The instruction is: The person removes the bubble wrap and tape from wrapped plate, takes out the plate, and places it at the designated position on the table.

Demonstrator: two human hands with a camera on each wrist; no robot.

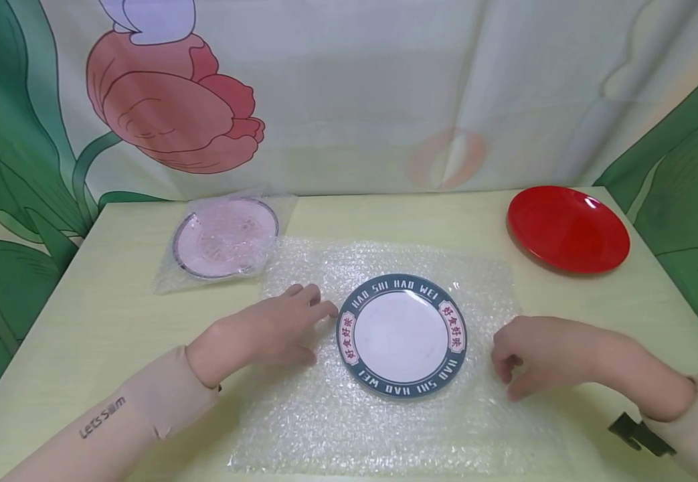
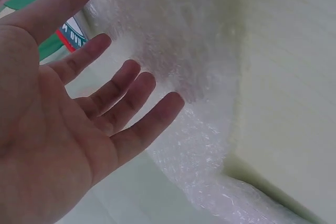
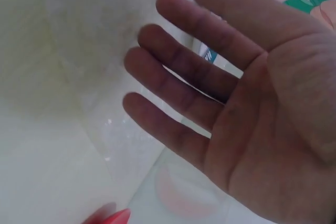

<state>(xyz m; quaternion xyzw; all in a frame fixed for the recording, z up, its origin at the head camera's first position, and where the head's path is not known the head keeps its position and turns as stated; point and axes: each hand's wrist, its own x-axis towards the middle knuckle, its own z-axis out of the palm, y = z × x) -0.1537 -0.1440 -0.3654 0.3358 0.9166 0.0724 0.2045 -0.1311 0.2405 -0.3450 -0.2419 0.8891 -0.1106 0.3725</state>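
A white plate [image 1: 401,336] with a dark teal lettered rim lies face up on a sheet of bubble wrap [image 1: 300,428] spread over the table. At the plate's left edge is my left hand [image 1: 282,326], its index fingertip at or very near the rim; the left wrist view shows its fingers [image 2: 142,129] relaxed and holding nothing. My right hand [image 1: 544,355] hovers by the bubble wrap's right side, apart from the plate. Loosely bent fingers [image 3: 173,93] with nothing between them appear in the right wrist view.
Back left, another plate [image 1: 226,236] with a dark rim lies wrapped in clear plastic, close to the bubble wrap's corner. A red plate [image 1: 568,229] sits at the back right of the pale yellow table [image 1: 114,314]. Behind the table hangs a printed curtain [image 1: 349,100].
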